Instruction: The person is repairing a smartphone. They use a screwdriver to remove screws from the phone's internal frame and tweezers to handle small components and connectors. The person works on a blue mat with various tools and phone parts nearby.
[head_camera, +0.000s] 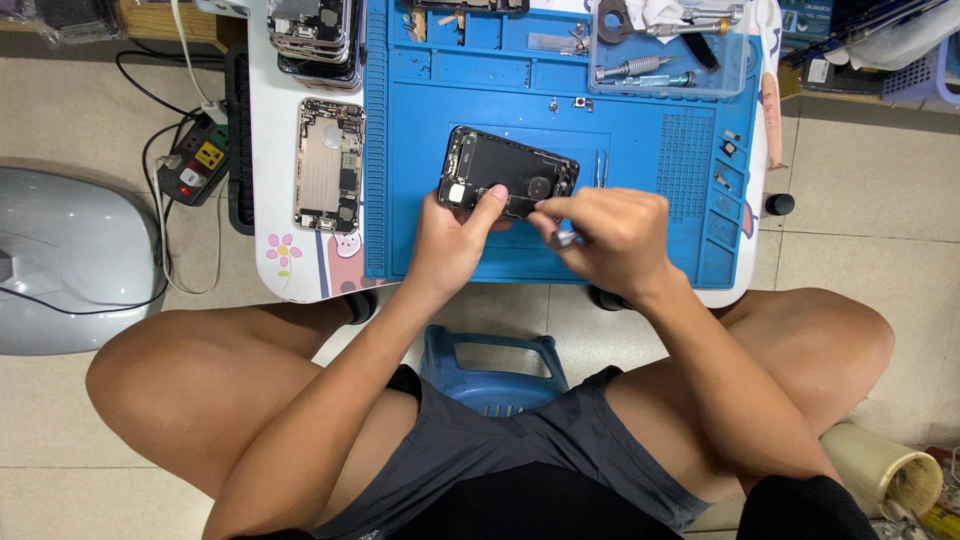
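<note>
Work in hand: we are leaning over an opened black phone shell (507, 171), lying tilted on the blue repair mat (640, 150) of a small white table (272, 180).
Left hand (452, 240): we are steadying the shell's near edge, thumb pressing on its lower corner, fingers curling beneath.
Right hand (605, 232): we are pinching the fingers together on a thin metal tool (563, 238), its tip meeting the shell's near edge.
Progress: we are judging the shell already open, inner parts exposed; small loose bits are lying on the mat, so some stripping looks done. How much is left, we cannot tell.
Nearby: a second opened, silver-toned phone (329, 165) is lying left of the mat; a stack of phone shells (312, 35) behind it; a clear tray of tools (668, 48) at the mat's far right corner; tweezers (600, 168) just beside the shell.
Hidden: the tool's tip and the part it touches are covered by our fingers.
Cut off: the table's far edge is running out of view.
</note>
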